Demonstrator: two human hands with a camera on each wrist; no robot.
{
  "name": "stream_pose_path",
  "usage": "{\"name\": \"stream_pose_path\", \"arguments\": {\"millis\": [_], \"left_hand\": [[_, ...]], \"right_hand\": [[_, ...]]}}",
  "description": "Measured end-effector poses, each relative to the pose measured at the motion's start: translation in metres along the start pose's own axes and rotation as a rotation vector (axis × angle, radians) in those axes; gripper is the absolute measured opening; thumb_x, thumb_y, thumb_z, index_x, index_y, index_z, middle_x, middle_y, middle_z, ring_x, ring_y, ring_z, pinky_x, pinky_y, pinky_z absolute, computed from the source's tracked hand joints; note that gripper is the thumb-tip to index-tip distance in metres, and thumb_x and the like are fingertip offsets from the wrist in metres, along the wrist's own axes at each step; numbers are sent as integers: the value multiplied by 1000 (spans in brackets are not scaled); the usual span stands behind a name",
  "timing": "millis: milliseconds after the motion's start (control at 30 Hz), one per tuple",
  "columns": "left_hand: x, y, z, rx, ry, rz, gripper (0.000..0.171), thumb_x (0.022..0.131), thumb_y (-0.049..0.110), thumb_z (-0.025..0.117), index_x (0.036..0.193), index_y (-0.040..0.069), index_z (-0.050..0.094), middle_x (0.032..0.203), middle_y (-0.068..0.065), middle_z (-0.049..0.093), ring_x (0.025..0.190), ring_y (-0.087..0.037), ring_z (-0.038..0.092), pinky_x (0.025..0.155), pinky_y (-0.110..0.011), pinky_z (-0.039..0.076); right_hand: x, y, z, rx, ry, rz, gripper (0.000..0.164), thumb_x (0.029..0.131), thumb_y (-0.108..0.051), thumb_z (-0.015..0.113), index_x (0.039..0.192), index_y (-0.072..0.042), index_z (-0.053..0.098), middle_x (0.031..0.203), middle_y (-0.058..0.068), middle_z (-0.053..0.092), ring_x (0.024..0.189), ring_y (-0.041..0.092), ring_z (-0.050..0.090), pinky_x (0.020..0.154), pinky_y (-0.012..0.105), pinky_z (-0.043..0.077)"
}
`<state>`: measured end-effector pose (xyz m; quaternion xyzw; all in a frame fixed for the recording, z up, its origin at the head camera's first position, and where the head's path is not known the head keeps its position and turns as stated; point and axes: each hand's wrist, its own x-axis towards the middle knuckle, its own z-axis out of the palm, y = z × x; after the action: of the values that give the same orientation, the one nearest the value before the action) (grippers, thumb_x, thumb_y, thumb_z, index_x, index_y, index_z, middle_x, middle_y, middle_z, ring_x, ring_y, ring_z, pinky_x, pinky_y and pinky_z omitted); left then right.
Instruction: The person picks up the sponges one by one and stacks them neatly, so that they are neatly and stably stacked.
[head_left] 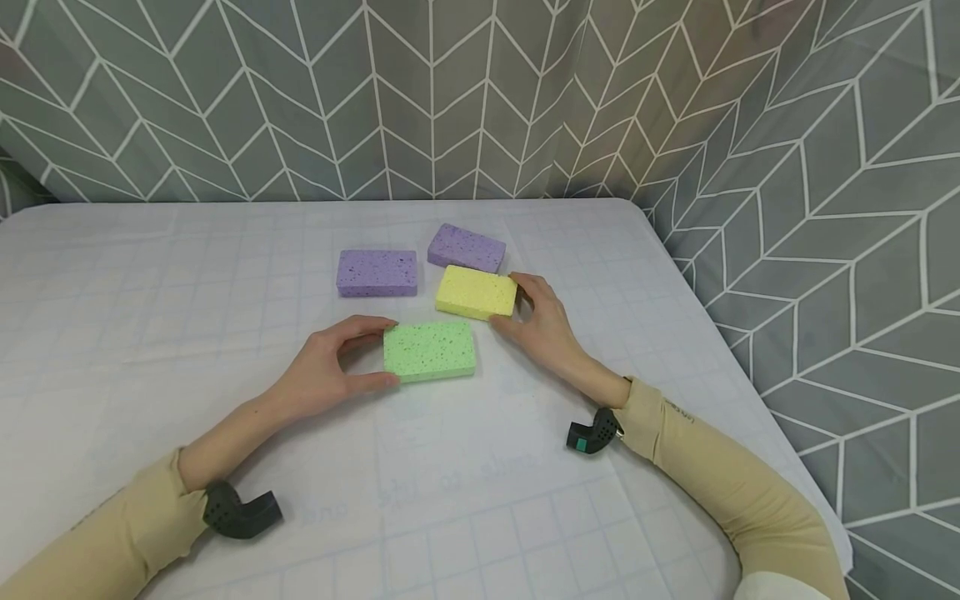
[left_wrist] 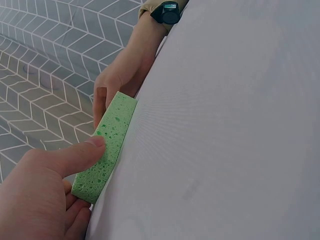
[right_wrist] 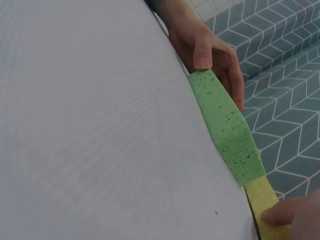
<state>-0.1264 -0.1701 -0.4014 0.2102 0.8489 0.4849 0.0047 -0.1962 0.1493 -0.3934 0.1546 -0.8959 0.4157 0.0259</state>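
Observation:
A green sponge lies flat on the table, and my left hand grips its left end between thumb and fingers. Just behind it to the right is a yellow sponge, its right end held by my right hand. In the left wrist view the left thumb presses on the green sponge's long side. The right wrist view has the right thumb against the yellow sponge, close by the end of the green one. The fingers behind each sponge are partly hidden.
Two purple sponges lie farther back: one at the left, and another at the right, right behind the yellow sponge. A white cloth with faint grid lines covers the table. Patterned grey curtains stand along the back and right side.

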Motion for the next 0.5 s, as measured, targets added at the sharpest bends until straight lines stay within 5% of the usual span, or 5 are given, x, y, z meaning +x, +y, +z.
{"name": "stream_pose_path", "arguments": {"millis": [500], "left_hand": [[0,0,0,13,0,3,66,77,27,89,134,13,60,133,-2,63,125,-21,60,110,-29,48]], "right_hand": [[-1,-1,-1,17,0,10,70,88,-23,78,145,-1,45,144,15,48,133,28,48,115,43,43]]}}
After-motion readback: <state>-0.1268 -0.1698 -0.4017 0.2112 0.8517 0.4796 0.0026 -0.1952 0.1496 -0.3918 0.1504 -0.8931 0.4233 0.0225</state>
